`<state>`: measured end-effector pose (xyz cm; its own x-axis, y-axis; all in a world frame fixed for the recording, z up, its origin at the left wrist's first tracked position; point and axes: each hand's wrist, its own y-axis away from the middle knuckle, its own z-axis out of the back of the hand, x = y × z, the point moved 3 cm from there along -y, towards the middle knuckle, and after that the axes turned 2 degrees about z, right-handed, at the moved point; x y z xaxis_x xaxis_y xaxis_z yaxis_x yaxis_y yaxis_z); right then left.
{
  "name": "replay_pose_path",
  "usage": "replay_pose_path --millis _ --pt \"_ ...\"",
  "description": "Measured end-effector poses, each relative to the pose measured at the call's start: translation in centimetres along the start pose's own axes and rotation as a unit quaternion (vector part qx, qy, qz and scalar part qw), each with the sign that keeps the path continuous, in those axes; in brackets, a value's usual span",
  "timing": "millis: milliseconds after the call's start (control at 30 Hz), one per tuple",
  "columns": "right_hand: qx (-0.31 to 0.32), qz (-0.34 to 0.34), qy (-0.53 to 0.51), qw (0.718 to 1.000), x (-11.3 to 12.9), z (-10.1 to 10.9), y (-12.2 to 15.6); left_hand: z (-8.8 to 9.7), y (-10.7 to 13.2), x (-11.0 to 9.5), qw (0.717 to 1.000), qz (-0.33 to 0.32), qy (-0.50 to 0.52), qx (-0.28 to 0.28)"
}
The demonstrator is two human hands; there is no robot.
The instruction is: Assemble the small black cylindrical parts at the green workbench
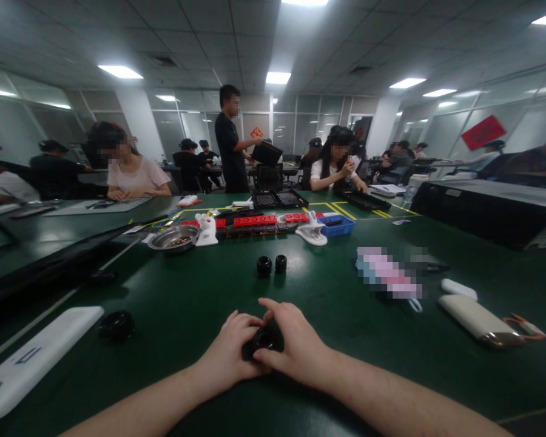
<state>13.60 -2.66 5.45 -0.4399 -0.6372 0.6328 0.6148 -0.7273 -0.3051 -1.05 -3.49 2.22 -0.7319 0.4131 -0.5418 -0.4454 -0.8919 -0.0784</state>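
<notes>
We have both hands together near the front edge of the green tabletop (337,303), w/ a small black round part (262,340) pinched between them. The left hand (230,352) curls around its left side and the right hand (295,349) covers its right side and top, so each grip is closed on the part. It sits low, at or just above the tabletop; we can't tell if it touches.

Handling, as we judge it:
- Small enough to hide between fingertips, so prob. light.
- Looks rigid, moulded plastic or rubber-coated, w/ a dull sheen. It shouldn't flex or crush.
- The round shape could roll or twist out of a loose pinch.
- Best held across the outer rim w/ thumb and fingers on opposite sides. Each hand taking one side gives good control.

Two similar black round parts (264,266) stand side by side further out, well apart from the hands. A flat black disc (116,325) lies off to the left, near a long white device (31,358).

Hard to make out:
- Most of the held part is under our fingers; only a dark arc shows, and we can't tell if it's one piece or two.
- A pink item (389,276) to the right is pixelated, so we can't ID it.
- The contents of the metal bowl (173,238) are too small to read.
</notes>
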Motion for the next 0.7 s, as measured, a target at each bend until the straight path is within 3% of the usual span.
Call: replay_pose_path --millis 167,400,500,700 --pt "0.074 0.063 -0.034 0.995 0.5 0.1 0.1 0.1 0.1 0.1 1.0 0.007 0.008 0.008" --pt "-0.001 -0.001 -0.011 1.0 -0.3 0.1 0.0 0.7 0.2 -0.8 1.0 0.012 0.012 0.016" --pt "0.014 -0.003 -0.015 1.0 -0.3 -0.1 0.0 0.4 0.1 -0.6 1.0 0.016 0.004 0.011" --pt "0.056 0.063 -0.029 0.996 0.4 -0.1 0.1 -0.2 0.0 0.3 1.0 0.012 0.0 0.009"
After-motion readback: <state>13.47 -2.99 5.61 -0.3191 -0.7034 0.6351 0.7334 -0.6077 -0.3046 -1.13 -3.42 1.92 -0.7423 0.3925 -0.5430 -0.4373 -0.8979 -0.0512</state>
